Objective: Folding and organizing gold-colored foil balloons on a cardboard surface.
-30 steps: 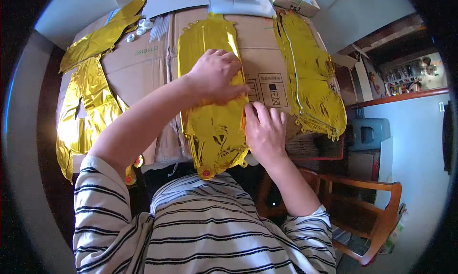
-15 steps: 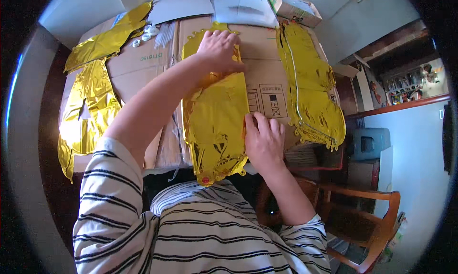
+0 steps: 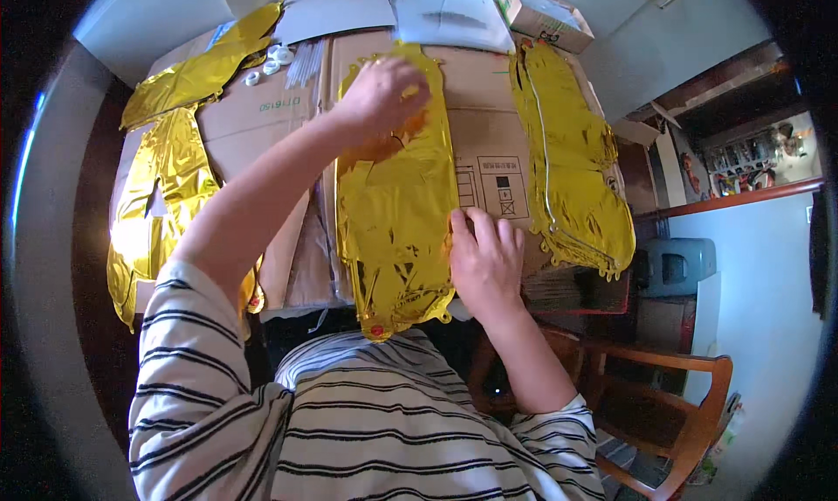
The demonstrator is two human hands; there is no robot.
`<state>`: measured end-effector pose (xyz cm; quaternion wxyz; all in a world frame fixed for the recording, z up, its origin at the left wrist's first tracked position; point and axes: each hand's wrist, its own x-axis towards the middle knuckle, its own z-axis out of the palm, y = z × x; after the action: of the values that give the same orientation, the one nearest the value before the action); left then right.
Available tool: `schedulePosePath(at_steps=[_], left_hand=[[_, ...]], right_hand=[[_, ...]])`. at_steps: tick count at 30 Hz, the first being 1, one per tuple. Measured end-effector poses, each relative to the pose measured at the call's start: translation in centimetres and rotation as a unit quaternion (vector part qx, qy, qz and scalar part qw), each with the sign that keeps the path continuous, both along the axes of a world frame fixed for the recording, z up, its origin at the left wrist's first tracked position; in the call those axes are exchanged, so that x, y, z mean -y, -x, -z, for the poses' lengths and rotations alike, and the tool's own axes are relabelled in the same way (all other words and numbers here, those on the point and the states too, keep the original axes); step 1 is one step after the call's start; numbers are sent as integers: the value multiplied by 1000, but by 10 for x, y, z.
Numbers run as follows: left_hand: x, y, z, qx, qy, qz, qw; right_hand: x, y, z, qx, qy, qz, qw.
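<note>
A flat gold foil balloon (image 3: 397,213) lies lengthwise in front of me on flattened cardboard, with small tabs along its edges and a red spot at its near end. My right hand (image 3: 486,258) holds its right edge near the lower half, fingers bent and pressed together there. Over its far part is my left hand (image 3: 386,92), blurred by motion, so its fingers cannot be made out clearly. Another gold foil balloon (image 3: 572,152) lies to the right with a thin white tube or stick along it. More gold foil (image 3: 170,169) is spread at the left.
The cardboard (image 3: 253,143) covers the table. Rolls of white tape (image 3: 278,56) and clear thin sticks (image 3: 305,63) lie at the far left. White sheets (image 3: 336,12) and an open box (image 3: 546,19) stand along the back. A wooden chair (image 3: 659,379) is at the right.
My left hand, spread on the balloon's far part before, is now blurred and a little to the left, its fingers drawn in. My right hand stays at the edge.
</note>
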<state>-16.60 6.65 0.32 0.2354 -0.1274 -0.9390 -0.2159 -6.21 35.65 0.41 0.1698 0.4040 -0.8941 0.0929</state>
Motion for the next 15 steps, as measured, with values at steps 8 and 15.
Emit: schedulePosePath(at_steps=[8, 15], left_hand=[[-28, -64, 8, 85, 102, 138, 981], [-32, -65, 17, 95, 113, 122, 982]], right_hand=[[1, -3, -6, 34, 26, 0, 999], [-1, -3, -4, 52, 53, -4, 997]])
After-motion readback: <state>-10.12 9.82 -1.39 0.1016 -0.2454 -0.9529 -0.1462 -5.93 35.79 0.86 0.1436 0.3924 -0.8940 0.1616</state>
